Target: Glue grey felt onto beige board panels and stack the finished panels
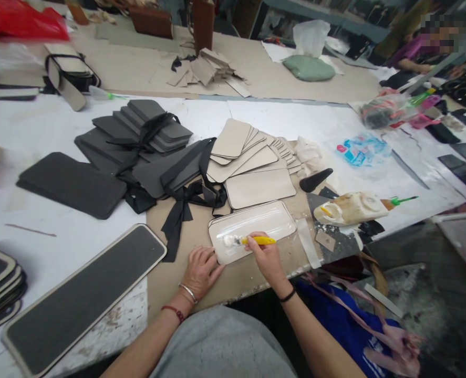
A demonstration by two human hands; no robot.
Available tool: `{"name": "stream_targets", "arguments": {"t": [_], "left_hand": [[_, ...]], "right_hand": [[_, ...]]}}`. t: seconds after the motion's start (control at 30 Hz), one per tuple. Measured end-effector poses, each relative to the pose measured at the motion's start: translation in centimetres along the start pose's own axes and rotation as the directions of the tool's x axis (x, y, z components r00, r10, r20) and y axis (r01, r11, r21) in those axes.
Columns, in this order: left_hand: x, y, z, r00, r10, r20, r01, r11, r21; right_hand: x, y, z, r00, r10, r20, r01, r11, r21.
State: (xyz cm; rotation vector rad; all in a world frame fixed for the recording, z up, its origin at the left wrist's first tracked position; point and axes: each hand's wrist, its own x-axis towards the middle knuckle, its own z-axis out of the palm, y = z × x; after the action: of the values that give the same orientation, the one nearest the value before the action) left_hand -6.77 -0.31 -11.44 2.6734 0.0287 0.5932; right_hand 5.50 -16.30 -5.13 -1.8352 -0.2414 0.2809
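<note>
My right hand grips the yellow handle of a brush, its bristle end on a beige rounded panel. White wet glue-like stuff is under the bristles, and the panel's surface shines. At the panel's lower left corner rests my left hand, fingers lying flat and holding nothing. More panels peep out beneath this one. Just behind it fans a stack of beige panels. To the left are dark grey panels, some tied with black strips.
A long dark board with a pale rim lies at lower left. On the right stands a glue-crusted bottle near a black tapered object. Cardboard scraps and a green bag lie farther back. Another person is at upper right.
</note>
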Motion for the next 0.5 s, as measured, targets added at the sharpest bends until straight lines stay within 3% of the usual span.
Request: {"name": "stream_targets", "arguments": {"t": [0.17,0.23,0.33,0.5], "left_hand": [[0.1,0.0,0.0,1.000,0.001,-0.014,-0.001,1.000,-0.020],[0.1,0.0,-0.1,1.000,-0.001,-0.017,0.001,1.000,-0.028],[0.1,0.0,-0.1,1.000,-0.009,-0.026,0.008,0.999,-0.035],[0.2,0.1,-0.1,1.000,-0.021,-0.009,0.021,0.999,-0.027]], "right_hand": [[3.6,2.2,-8.7,0.945,-0.062,-0.320,-0.029,0.962,-0.271],[4.0,1.8,-10.2,0.931,-0.074,-0.357,-0.039,0.954,-0.298],[3.2,0.0,-7.7,0.957,-0.069,-0.282,0.005,0.974,-0.225],[1.0,-2.0,1.7,0.999,0.031,0.027,-0.032,0.997,0.064]]}}
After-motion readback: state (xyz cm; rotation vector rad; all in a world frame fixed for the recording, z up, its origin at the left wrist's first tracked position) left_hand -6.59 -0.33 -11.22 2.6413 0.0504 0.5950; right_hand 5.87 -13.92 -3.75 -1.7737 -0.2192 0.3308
